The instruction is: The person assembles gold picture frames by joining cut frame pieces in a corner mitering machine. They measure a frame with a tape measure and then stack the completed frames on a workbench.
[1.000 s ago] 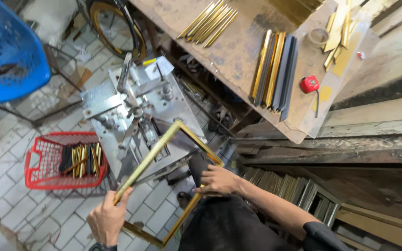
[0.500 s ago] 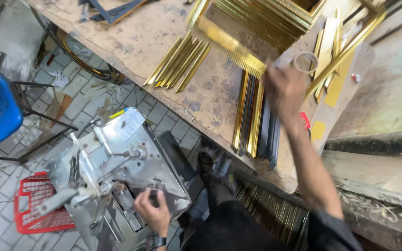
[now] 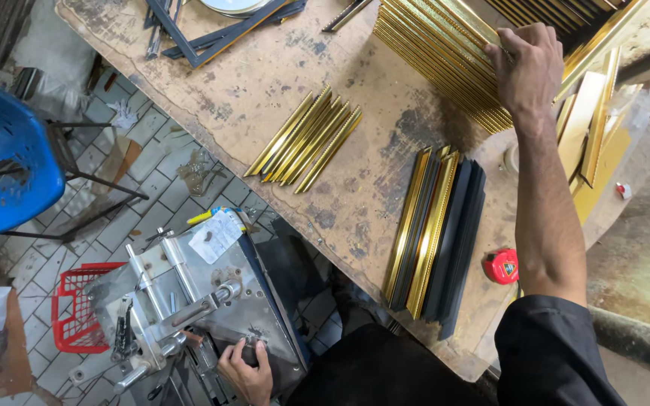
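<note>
- Fingers of the right hand (image 3: 526,69): curled down over the top edge of the stack of gold frames (image 3: 445,56), gripping it; the stack lies directly beneath and to their left, its long axis running diagonally across the tabletop (image 3: 280,71), pointing away up-left.
- Fingers of the left hand (image 3: 244,370): pressed flat on the metal machine (image 3: 205,301), clasping nothing; well apart from the stack.
- Nearer the right arm: gold and black moulding lengths (image 3: 434,229), red tape measure (image 3: 501,266).
- Farther left: short gold strips (image 3: 304,143).
</note>
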